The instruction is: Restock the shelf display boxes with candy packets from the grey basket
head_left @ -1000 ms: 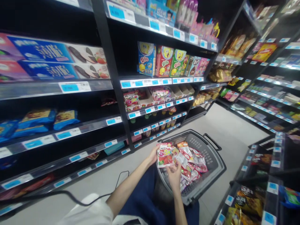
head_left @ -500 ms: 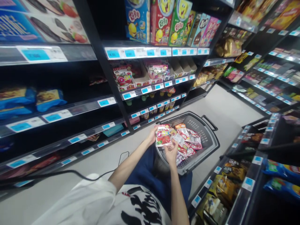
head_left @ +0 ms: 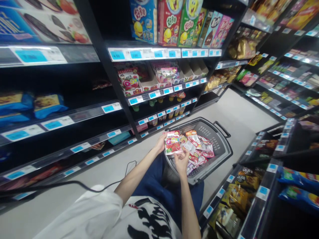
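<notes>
A red and white candy bag (head_left: 172, 142) is held up at the near left edge of the basket. My left hand (head_left: 160, 144) grips it by its left side, fingers closed. At its lower right corner, my right hand (head_left: 181, 160) pinches the bag with the fingertips. The grey shopping basket (head_left: 223, 157) stands on the floor before my knees. Inside lie several loose candy bags (head_left: 199, 147), mostly red and white with some orange, in a heap just beyond my right hand.
A shelf to the left carries similar candy bags (head_left: 129, 79) in open cartons, with snack boxes (head_left: 169, 23) above. Low shelves at right hold gold snack bags (head_left: 235, 196). A black cable (head_left: 74, 182) runs in from the left. Floor (head_left: 239, 106) shows beyond the basket.
The view has shifted slightly, so the shelves sit a little further left and up. Both hands keep the same hold on the candy bag.
</notes>
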### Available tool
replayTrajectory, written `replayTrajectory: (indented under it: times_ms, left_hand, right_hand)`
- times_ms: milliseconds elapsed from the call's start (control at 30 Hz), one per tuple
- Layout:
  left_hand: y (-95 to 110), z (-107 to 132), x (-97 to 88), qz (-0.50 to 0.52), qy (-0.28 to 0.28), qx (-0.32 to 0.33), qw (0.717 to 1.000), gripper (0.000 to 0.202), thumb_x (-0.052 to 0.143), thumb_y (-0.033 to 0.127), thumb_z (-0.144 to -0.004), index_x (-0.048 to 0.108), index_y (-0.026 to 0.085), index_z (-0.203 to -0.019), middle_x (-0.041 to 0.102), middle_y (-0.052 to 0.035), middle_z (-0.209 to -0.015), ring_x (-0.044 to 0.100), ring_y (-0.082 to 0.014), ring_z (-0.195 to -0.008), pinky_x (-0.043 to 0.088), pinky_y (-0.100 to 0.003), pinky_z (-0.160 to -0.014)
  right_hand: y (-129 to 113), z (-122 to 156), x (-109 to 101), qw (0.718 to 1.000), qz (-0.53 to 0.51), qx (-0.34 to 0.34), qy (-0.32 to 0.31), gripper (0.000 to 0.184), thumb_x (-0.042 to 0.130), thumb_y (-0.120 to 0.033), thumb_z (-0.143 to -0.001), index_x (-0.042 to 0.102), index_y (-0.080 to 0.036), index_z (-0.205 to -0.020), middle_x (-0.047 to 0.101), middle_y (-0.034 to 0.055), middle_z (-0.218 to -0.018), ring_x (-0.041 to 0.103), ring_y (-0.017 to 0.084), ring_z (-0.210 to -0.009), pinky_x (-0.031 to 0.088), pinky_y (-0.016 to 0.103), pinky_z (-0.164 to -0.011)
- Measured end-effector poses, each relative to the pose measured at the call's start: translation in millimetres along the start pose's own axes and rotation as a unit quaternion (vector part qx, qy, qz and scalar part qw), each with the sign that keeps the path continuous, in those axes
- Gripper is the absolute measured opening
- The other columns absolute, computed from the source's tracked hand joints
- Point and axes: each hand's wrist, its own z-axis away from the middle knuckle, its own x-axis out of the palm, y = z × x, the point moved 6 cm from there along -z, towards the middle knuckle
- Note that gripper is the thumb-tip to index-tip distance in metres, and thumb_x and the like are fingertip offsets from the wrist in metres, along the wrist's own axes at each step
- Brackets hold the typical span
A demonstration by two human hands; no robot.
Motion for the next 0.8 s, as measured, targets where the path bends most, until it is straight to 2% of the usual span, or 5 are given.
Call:
replayTrajectory:
  times_ms: [133,300,500,700,800]
  left_hand:
    - [-1,0,0.3,-0.001,-0.005,-0.001,1.0,0.025,0.075,0.035,-0.095,0.068,0.011,-0.092,0.078,-0.0135,-0.089,0.078,-0.027,-0.093,0.062,-0.042,-0.1]
    - [-1,0,-0.4,0.003,-0.012,-0.004,1.0,0.024,0.068,0.034,-0.1,0.07,0.01,-0.097,0.079,-0.0152,-0.094,0.078,-0.0267,-0.097,0.061,-0.043,-0.102]
    - [-2,0,-3.2,0.013,-0.01,-0.006,1.0,0.027,0.07,0.037,-0.099,0.07,0.01,-0.101,0.079,-0.0142,-0.096,0.078,-0.0255,-0.097,0.061,-0.041,-0.102]
    - [3,-3,-5.7,0.046,0.001,-0.022,0.999,0.026,0.063,0.037,-0.103,0.067,0.011,-0.101,0.077,-0.0107,-0.092,0.076,-0.0206,-0.083,0.062,-0.035,-0.094]
    - [10,-2,-11.7,0.067,-0.008,-0.038,0.997,0.027,0.056,0.037,-0.106,0.065,0.013,-0.097,0.071,-0.0059,-0.078,0.069,-0.015,-0.065,0.062,-0.028,-0.08]
  right_hand:
    - [-7,3,-1,0.999,0.019,-0.03,0.001,0.045,0.07,-0.04,-0.091,0.042,-0.02,-0.12,0.055,-0.0062,-0.07,0.056,0.015,-0.061,0.047,0.027,-0.063]
    - [-13,7,3,0.998,0.035,-0.061,-0.004,0.038,0.068,-0.04,-0.092,0.043,-0.021,-0.114,0.053,-0.006,-0.07,0.053,0.014,-0.059,0.044,0.025,-0.059]
    - [-15,9,7,0.996,0.051,-0.065,-0.023,0.033,0.067,-0.041,-0.093,0.043,-0.022,-0.104,0.052,-0.0069,-0.066,0.052,0.013,-0.056,0.043,0.025,-0.059]
    - [-13,10,6,0.996,0.059,-0.039,-0.056,0.035,0.064,-0.044,-0.095,0.044,-0.022,-0.112,0.069,0.0023,-0.085,0.066,0.017,-0.072,0.052,0.029,-0.069]
    - [-7,9,7,0.992,0.074,-0.025,-0.097,0.033,0.061,-0.041,-0.096,0.049,-0.02,-0.118,0.07,0.002,-0.084,0.069,0.019,-0.076,0.054,0.031,-0.074]
